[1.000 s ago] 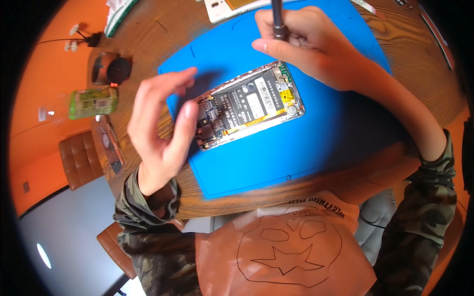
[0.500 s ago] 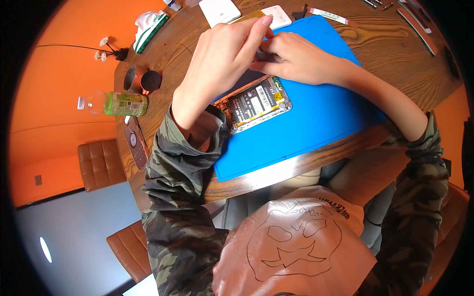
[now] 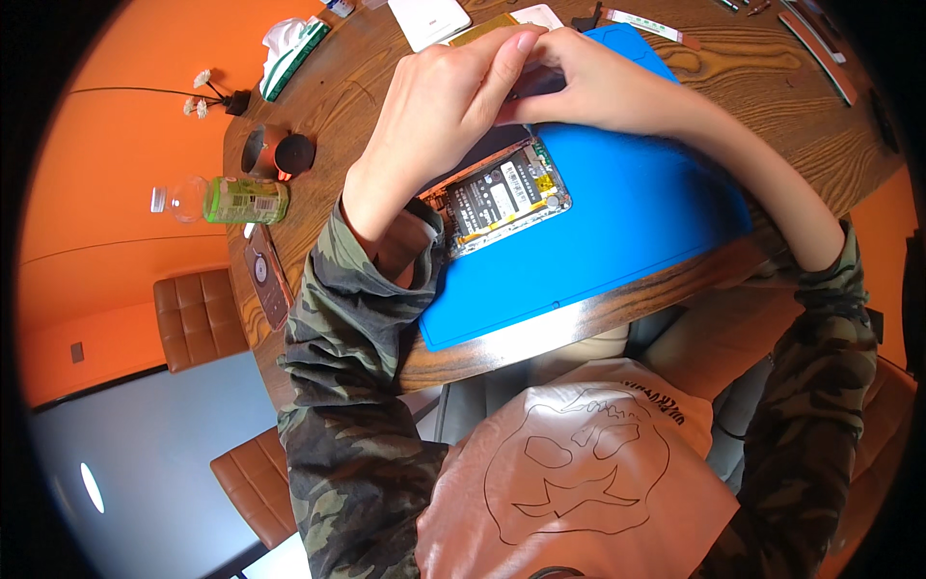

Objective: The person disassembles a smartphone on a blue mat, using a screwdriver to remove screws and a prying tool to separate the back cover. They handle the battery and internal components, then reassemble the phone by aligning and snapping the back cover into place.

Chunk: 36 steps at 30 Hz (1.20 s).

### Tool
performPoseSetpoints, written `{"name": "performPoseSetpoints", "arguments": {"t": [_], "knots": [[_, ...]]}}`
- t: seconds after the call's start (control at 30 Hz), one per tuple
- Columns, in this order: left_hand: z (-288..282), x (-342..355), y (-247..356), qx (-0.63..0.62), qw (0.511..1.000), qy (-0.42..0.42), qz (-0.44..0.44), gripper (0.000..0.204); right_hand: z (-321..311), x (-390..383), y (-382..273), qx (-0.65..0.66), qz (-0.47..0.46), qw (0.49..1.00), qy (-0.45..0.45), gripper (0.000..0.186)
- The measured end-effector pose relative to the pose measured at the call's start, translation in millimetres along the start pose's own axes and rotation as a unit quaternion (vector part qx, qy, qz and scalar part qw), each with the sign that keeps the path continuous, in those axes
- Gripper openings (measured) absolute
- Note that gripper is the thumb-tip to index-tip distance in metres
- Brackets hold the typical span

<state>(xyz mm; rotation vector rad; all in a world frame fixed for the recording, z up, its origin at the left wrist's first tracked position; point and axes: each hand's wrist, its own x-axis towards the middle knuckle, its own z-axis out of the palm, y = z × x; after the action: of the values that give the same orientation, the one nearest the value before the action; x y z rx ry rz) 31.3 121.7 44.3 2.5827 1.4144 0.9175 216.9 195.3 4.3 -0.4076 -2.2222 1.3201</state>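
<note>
An opened phone or small tablet [image 3: 503,201] lies on a blue work mat [image 3: 637,203]; its black battery, yellow tape and circuit board are exposed. My left hand [image 3: 434,101] is over its far left side, thumb stretched along the top and the other fingers curled out of sight. My right hand [image 3: 593,82] meets it at the far end, its fingers bent inward. Between the hands and the device's far edge shows a dark flat panel [image 3: 497,145], mostly covered. Whatever the fingertips grip is hidden. A gold-coloured flat piece [image 3: 482,31] shows behind the left hand.
White flat devices [image 3: 429,21] lie at the table's far side, beside a paper strip [image 3: 648,27]. To the left are a tissue pack [image 3: 294,60], a dark cup [image 3: 294,156], a green-labelled bottle [image 3: 246,201] and a phone [image 3: 268,280]. A long strip [image 3: 818,53] lies far right.
My right hand has shifted up and away from me, so its wrist sits farther along the mat. My left hand has barely moved, and the opened device stays put.
</note>
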Motion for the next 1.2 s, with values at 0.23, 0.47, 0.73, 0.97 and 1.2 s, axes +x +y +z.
{"name": "performPoseSetpoints", "arguments": {"t": [0.23,0.47,0.73,0.97,1.2], "knots": [[6.4,1.6,-2.6,0.029,0.999,0.012,0.012,0.034,-2.0,3.1,13.7,-0.038,0.039,0.998,0.013,0.041],[8.4,-0.7,-0.6,0.053,0.998,0.016,0.011,0.034,-3.9,4.9,4.7,0.021,0.018,0.998,-0.059,0.038],[13.1,-4.8,-0.2,0.08,0.995,0.04,0.045,0.032,-0.3,-1.7,3.1,0.035,0.012,0.997,-0.065,0.04],[7.8,-3.7,2.7,0.094,0.995,0.019,0.037,0.032,2.3,-1.7,11.8,0.078,-0.001,0.997,-0.018,0.042],[-1.9,-3.1,6.1,-0.018,0.999,-0.021,-0.028,0.032,4.8,3.6,23.4,0.081,-0.007,0.997,-0.017,0.04]]}}
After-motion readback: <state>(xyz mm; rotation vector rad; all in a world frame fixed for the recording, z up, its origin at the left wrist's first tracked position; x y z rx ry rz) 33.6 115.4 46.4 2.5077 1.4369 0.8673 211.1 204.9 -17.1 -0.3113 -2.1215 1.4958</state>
